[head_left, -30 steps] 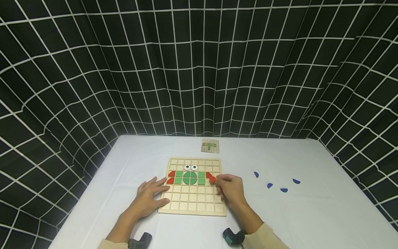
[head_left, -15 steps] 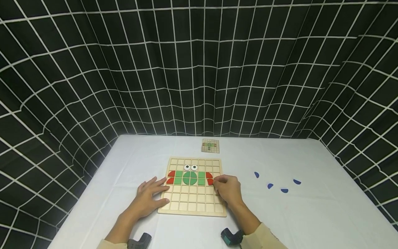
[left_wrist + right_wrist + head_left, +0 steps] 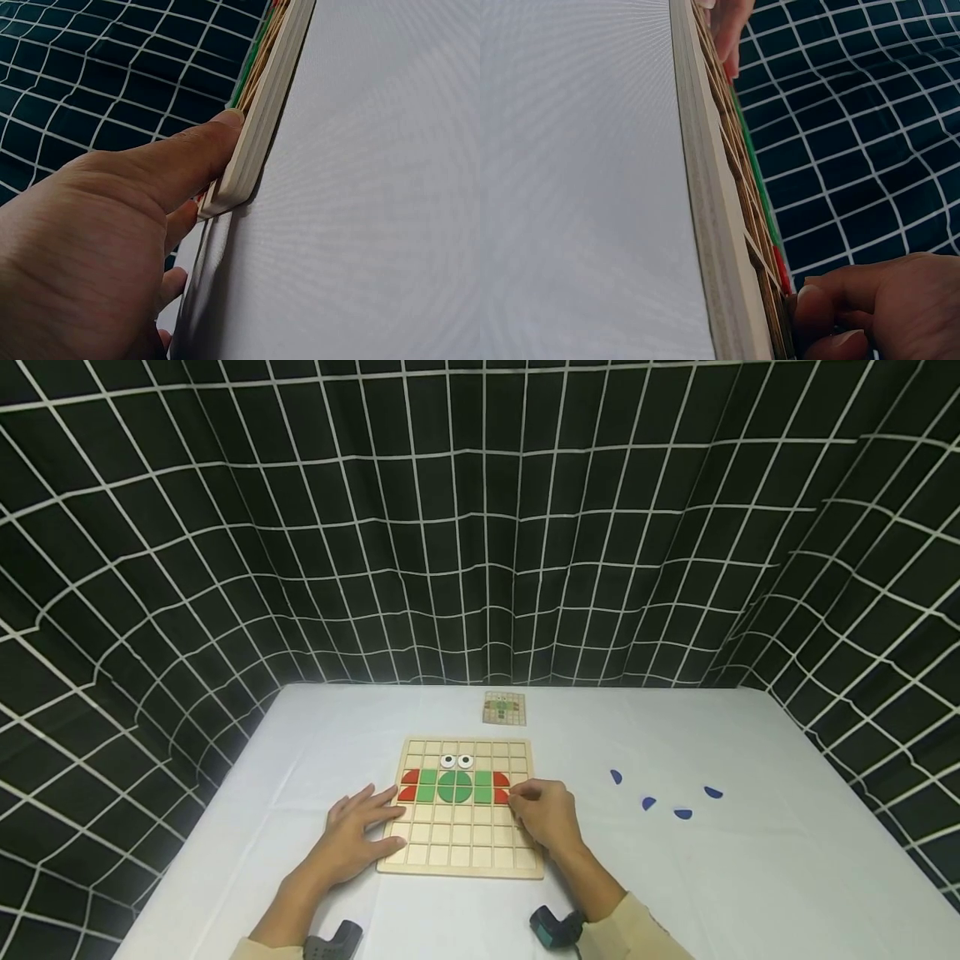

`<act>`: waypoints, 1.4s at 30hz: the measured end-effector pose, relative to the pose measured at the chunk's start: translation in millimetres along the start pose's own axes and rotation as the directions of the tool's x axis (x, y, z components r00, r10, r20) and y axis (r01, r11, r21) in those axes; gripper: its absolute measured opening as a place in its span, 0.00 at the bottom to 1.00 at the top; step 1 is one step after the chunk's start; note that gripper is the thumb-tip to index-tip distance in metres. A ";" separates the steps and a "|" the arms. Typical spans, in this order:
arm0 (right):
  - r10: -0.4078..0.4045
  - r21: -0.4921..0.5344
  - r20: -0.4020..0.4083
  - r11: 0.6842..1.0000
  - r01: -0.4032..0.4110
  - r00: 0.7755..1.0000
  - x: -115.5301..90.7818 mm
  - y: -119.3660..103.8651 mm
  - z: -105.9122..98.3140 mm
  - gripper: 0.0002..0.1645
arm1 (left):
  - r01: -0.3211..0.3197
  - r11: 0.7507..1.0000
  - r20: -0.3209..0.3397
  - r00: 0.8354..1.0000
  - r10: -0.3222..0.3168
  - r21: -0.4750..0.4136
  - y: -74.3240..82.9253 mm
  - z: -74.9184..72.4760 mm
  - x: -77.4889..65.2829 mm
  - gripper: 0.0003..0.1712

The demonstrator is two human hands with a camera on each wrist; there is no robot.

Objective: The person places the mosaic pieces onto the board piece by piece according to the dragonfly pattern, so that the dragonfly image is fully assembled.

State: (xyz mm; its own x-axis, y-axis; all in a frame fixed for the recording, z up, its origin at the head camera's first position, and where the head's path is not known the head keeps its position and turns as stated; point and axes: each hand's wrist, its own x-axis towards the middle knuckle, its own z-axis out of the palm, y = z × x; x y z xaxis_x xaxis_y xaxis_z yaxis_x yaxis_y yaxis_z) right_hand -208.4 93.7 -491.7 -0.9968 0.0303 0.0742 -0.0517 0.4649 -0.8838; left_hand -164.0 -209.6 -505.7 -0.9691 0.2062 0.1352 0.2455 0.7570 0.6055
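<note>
A wooden grid board (image 3: 457,858) lies flat on the table. Across it runs a row of red quarter-circle pieces (image 3: 410,777), green square pieces (image 3: 483,786) and a green circle (image 3: 454,787) made of quarters, with two white eye pieces (image 3: 457,762) above. My left hand (image 3: 354,833) rests spread on the board's left side, thumb and fingertips on its edge. At the right end, my right hand (image 3: 550,814) pinches the lower red quarter-circle piece (image 3: 501,796), which lies in its cell. In the right wrist view, curled fingers (image 3: 821,315) hide part of that piece.
Several blue half-circle pieces (image 3: 683,814) lie scattered on the white tablecloth (image 3: 637,877) to the right. A small pattern card (image 3: 504,708) lies behind the board. A black curtain with white grid lines (image 3: 480,527) encloses the table's back and sides.
The lower red quarter-circle piece, first tilted in my right fingers, has come down flat into its cell below the other red one. My left hand has stayed on the board.
</note>
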 end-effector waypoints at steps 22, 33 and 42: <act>-0.082 0.036 -0.095 0.996 0.085 0.992 14.8 -31.8 -60.9 0.05 | 0.006 1.000 -0.020 1.000 -0.006 0.006 -3.4 3.1 -0.2 0.28; -0.441 -0.031 -0.121 0.897 0.441 0.889 31.6 -8.7 -120.0 0.11 | 0.024 1.000 -0.015 1.000 -0.024 0.016 -1.9 3.7 1.5 0.28; -0.476 -0.069 -0.054 0.879 0.473 0.878 50.0 45.9 -153.3 0.21 | 0.010 1.000 -0.010 1.000 -0.010 0.006 -3.0 3.8 0.4 0.27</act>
State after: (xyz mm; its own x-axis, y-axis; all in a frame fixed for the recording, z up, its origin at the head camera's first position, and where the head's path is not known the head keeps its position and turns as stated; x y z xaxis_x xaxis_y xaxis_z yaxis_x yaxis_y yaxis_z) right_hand -251.2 252.2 -457.8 -0.8468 -0.1472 0.5112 -0.5125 0.4834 -0.7097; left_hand -165.1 -209.4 -510.5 -0.9718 0.1922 0.1366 0.2355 0.7631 0.6018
